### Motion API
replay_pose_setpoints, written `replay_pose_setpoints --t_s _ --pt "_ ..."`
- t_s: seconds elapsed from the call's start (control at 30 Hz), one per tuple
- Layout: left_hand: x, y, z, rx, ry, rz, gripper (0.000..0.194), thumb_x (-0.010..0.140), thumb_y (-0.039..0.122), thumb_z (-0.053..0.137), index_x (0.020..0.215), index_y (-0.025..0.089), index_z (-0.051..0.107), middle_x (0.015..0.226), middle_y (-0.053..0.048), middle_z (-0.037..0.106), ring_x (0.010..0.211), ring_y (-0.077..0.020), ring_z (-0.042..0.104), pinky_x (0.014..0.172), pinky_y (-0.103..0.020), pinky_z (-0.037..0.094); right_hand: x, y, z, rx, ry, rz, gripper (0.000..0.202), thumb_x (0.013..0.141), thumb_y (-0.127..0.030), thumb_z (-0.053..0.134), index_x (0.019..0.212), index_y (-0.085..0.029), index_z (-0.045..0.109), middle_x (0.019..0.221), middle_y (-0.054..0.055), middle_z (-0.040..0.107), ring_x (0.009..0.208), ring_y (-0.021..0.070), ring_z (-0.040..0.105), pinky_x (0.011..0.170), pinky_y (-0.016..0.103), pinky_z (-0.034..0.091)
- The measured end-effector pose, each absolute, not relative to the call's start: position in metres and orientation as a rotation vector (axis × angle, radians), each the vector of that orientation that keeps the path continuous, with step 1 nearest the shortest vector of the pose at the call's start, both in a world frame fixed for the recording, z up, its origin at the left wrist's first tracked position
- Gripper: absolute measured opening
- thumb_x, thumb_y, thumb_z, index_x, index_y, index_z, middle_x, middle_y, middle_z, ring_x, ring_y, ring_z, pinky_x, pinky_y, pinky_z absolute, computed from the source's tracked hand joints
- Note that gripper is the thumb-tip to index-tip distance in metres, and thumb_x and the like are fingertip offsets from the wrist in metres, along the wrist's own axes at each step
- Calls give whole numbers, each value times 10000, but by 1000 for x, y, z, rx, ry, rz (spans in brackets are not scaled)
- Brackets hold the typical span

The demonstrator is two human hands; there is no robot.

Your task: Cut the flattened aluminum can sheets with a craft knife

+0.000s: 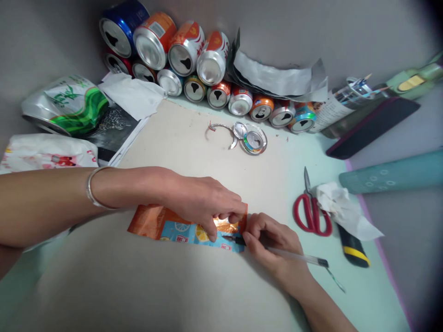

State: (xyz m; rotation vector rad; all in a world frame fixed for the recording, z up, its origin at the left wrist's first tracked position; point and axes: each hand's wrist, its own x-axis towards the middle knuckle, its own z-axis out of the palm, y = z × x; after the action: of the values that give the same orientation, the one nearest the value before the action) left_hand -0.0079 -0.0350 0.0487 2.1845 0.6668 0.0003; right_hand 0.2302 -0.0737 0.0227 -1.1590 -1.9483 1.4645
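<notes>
A flat strip of printed can metal (182, 227), orange with a blue citrus pattern, lies on the cream board. My left hand (204, 198) presses down on it from above, thumb apart from the fingers, the thumb tip on the blue part. My right hand (277, 244) is closed around a clear pen (294, 256). The pen's tip points left and meets the strip's blue side close to my left thumb. Whether it leaves a mark there is too small to tell. The strip's far middle part is hidden under my left hand.
Red-handled scissors (313, 214), crumpled tissue (341, 205) and a black-yellow handle (355, 249) lie right. Cut can rims (254, 139) sit behind the hands. Stacked cans (183, 50) and curved metal sheets (273, 74) line the wall; a dented green can (65, 106) stands left.
</notes>
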Motion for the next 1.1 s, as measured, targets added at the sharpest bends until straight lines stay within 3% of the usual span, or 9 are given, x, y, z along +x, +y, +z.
replay_pose_setpoints --t_s 0.6,1.1 --pt "-9 -35 53 2146 654 -7 402 809 30 734 883 255 409 963 45 572 877 -152 568 731 -245 382 233 -73 21 -1146 -2000 1467 308 909 -203 601 672 -231 407 648 -28 442 585 132 364 505 258 302" --pt "-11 -33 44 2142 634 56 421 807 183 834 872 254 424 954 49 569 846 -161 556 696 -271 374 231 -74 15 -1165 -1824 1446 336 958 -347 672 711 -226 479 648 -27 484 588 138 411 515 255 344"
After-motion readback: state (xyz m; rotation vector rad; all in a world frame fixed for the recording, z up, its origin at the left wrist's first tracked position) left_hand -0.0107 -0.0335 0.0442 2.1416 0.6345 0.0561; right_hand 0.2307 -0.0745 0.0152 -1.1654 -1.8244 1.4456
